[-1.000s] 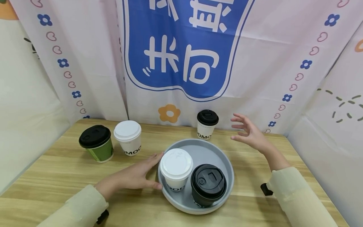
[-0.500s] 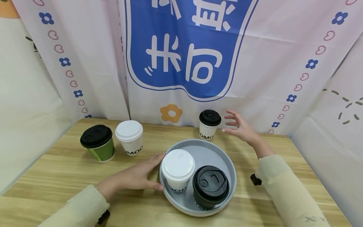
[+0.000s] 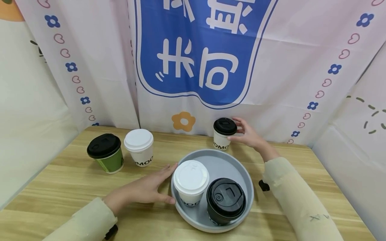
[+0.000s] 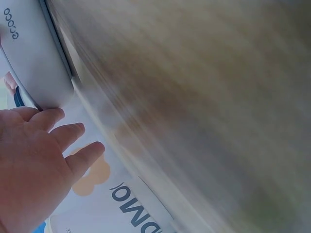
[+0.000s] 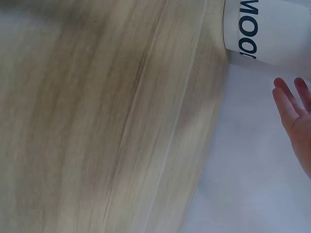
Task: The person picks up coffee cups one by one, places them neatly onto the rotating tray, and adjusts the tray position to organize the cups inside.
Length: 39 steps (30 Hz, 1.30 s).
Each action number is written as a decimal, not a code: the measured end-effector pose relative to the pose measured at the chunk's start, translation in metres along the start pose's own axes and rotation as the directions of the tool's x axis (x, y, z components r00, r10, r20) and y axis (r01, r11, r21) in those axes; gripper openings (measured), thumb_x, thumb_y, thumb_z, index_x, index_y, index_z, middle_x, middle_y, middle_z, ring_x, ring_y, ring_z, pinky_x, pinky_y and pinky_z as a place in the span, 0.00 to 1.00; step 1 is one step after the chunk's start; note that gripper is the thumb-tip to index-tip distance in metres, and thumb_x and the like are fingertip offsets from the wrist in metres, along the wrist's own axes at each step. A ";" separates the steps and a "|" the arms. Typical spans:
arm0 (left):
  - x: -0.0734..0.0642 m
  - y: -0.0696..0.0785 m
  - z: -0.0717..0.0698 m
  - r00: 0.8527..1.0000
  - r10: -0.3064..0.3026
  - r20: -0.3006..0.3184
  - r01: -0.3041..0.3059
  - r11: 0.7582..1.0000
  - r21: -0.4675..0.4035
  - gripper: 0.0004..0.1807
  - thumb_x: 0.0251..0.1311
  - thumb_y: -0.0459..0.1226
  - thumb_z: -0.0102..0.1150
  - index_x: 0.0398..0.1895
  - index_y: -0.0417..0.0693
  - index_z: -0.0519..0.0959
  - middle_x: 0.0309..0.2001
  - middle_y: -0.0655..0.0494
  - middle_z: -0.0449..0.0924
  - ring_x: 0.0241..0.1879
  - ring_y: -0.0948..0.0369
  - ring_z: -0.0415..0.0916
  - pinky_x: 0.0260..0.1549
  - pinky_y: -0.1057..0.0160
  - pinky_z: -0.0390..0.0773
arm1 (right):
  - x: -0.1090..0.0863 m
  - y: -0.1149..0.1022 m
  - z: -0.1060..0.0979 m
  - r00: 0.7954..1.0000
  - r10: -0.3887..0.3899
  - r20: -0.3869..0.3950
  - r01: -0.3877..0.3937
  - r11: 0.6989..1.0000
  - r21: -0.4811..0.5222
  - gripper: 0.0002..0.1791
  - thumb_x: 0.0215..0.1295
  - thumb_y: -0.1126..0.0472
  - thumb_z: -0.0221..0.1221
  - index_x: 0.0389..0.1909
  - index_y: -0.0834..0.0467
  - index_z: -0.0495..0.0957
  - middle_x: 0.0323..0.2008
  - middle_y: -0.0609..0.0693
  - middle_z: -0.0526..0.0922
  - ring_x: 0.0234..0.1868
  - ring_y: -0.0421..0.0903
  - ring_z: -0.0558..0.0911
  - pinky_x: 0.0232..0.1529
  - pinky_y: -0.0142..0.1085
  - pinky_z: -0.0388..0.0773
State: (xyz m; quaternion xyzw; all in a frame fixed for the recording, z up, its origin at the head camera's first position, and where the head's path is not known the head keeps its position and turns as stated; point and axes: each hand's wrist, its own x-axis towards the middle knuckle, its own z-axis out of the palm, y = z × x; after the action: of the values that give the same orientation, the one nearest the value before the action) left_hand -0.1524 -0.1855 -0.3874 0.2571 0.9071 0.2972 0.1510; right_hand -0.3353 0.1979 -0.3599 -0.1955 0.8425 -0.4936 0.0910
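Our left hand [image 3: 147,187], fingers spread, is touching the round grey plastic-looking tray [image 3: 221,164]. Just left of our right hand's [image 3: 249,135] parted fingers, contact unclear, the tapered white paper cup [image 3: 221,140] is standing; we're judging it light, squeezable, best gripped below its black lid [image 3: 225,126].

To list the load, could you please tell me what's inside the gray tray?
The gray tray holds a white cup and a black cup; their lids hide any contents, and the cups cover what lies beneath.

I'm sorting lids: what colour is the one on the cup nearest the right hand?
The lid is black, clearest in the head view.
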 end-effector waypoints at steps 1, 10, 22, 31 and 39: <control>0.000 0.000 0.000 1.000 -0.002 0.000 0.002 1.000 0.000 0.64 0.49 0.65 0.67 0.81 0.50 0.43 0.78 0.35 0.45 0.77 0.38 0.44 0.72 0.35 0.52 | 0.001 0.000 0.001 1.000 0.002 -0.001 -0.002 1.000 0.002 0.50 0.61 0.59 0.68 0.78 0.51 0.48 0.77 0.62 0.53 0.71 0.67 0.65 0.65 0.58 0.70; 0.000 0.001 0.001 1.000 -0.003 -0.005 0.003 1.000 0.009 0.64 0.48 0.66 0.67 0.81 0.52 0.43 0.78 0.36 0.45 0.78 0.39 0.45 0.72 0.36 0.53 | 0.012 0.005 0.005 0.999 0.039 0.006 -0.039 0.998 0.049 0.50 0.59 0.62 0.68 0.77 0.60 0.48 0.74 0.63 0.59 0.68 0.64 0.70 0.67 0.51 0.69; 0.000 0.003 0.001 1.000 0.015 -0.006 -0.015 1.000 -0.001 0.64 0.49 0.66 0.67 0.81 0.51 0.43 0.79 0.38 0.45 0.78 0.39 0.43 0.72 0.36 0.52 | 0.017 0.006 0.015 1.000 -0.009 -0.021 0.011 0.994 0.112 0.47 0.56 0.68 0.68 0.73 0.63 0.51 0.67 0.65 0.67 0.67 0.57 0.68 0.72 0.48 0.60; 0.000 0.004 0.000 1.000 0.014 -0.006 -0.014 1.000 0.006 0.64 0.49 0.66 0.67 0.81 0.52 0.42 0.78 0.36 0.46 0.78 0.39 0.44 0.72 0.36 0.53 | 0.014 0.005 0.018 1.000 0.012 -0.029 -0.007 0.990 0.140 0.50 0.57 0.67 0.69 0.74 0.61 0.49 0.70 0.63 0.64 0.69 0.58 0.66 0.73 0.50 0.58; 0.001 0.001 0.000 1.000 0.008 -0.006 -0.008 1.000 0.012 0.65 0.48 0.66 0.67 0.81 0.49 0.43 0.78 0.35 0.46 0.78 0.39 0.44 0.72 0.36 0.53 | 0.005 0.003 0.012 1.000 -0.013 -0.025 0.016 0.988 0.151 0.47 0.57 0.68 0.68 0.73 0.60 0.50 0.68 0.63 0.67 0.65 0.54 0.70 0.66 0.45 0.66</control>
State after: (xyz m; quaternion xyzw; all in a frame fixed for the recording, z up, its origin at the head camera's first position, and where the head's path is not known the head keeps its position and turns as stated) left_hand -0.1528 -0.1844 -0.3865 0.2608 0.9082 0.2934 0.1454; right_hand -0.3361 0.1877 -0.3683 -0.1884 0.8023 -0.5589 0.0921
